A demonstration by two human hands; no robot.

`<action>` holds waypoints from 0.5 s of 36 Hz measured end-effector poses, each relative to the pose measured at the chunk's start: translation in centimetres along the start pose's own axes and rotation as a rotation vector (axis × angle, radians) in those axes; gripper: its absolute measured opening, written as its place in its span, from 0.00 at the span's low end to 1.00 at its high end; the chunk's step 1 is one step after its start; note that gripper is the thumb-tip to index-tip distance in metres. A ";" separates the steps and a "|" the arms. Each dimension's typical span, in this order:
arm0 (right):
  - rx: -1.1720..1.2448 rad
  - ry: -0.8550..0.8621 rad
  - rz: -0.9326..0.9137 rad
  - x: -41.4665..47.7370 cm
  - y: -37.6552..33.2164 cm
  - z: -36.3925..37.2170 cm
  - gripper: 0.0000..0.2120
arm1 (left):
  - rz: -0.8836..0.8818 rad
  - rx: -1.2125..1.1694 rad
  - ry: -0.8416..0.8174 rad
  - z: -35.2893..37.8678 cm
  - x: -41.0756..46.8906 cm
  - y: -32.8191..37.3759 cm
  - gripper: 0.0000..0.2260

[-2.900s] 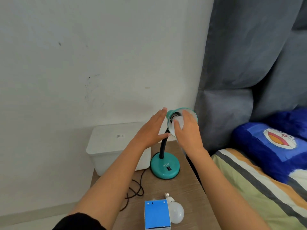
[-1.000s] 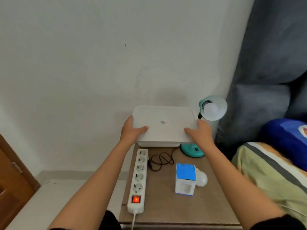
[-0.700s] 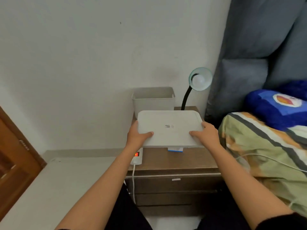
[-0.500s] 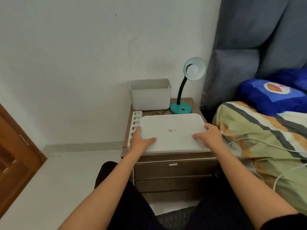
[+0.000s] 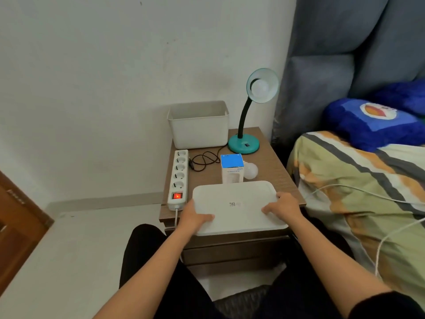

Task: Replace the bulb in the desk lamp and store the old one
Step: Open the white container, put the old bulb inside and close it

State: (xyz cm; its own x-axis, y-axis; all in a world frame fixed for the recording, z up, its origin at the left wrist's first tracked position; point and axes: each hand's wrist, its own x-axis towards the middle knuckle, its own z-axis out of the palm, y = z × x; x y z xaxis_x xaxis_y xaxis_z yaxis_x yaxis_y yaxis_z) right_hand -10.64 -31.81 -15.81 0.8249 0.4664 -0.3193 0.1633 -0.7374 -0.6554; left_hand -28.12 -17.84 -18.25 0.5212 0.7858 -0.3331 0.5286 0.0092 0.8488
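A teal desk lamp [image 5: 244,145] stands at the back right of the nightstand [image 5: 273,166], with a white bulb [image 5: 260,87] in its shade. A second white bulb [image 5: 250,170] lies beside a blue-topped bulb box [image 5: 231,168] mid-table. An open white storage bin [image 5: 199,125] sits at the back against the wall. The bin's white lid [image 5: 236,207] rests flat at the front edge of the nightstand. My left hand [image 5: 195,216] grips its left side and my right hand [image 5: 281,207] grips its right side.
A white power strip [image 5: 179,178] with a lit red switch lies along the nightstand's left edge, a black cord [image 5: 204,160] coiled beside it. A bed [image 5: 358,192] with a striped cover, a blue pillow and a white cable is right. A brown door [image 5: 16,226] is left.
My hands left the lamp, lifted the lid off the storage bin and carried it toward me. The lid now lies at the nightstand's front edge.
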 end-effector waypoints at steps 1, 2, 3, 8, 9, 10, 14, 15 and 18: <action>0.001 -0.008 0.001 0.3 0.1 0.3 0.30 | -0.002 0.006 0.000 0.1 0.4 -0.1 0.28; 0.000 -0.013 0.003 0.6 0.1 0.5 0.30 | 0.002 0.013 0.000 0.2 0.8 -0.2 0.28; -0.004 -0.018 0.007 0.9 0.2 0.6 0.30 | 0.002 0.022 0.001 0.2 1.1 -0.2 0.28; -0.043 -0.043 0.005 2.2 -0.1 1.0 0.29 | 0.000 0.095 0.019 0.7 3.3 -0.7 0.26; -0.051 -0.039 0.002 2.4 -0.2 1.0 0.28 | -0.006 0.103 0.020 0.8 3.7 -0.8 0.26; -0.058 -0.035 0.002 2.7 -0.3 1.0 0.28 | -0.010 0.107 0.022 0.9 4.1 -0.9 0.27; -0.071 -0.020 -0.010 3.7 -0.5 1.3 0.27 | -0.012 0.122 0.036 1.3 5.2 -1.2 0.27; -0.071 -0.017 -0.014 3.9 -0.5 1.3 0.26 | -0.010 0.129 0.039 1.4 5.5 -1.2 0.27; -0.071 -0.009 -0.029 4.5 -0.4 1.8 0.26 | 0.007 0.149 0.054 1.6 6.1 -1.2 0.26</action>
State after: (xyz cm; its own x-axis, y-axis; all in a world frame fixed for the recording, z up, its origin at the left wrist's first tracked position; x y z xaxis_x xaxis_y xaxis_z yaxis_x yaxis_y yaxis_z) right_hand -7.92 -28.52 -18.19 0.8143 0.4924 -0.3075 0.2252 -0.7561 -0.6145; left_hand -24.52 -14.01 -21.94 0.4906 0.8176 -0.3013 0.6209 -0.0855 0.7792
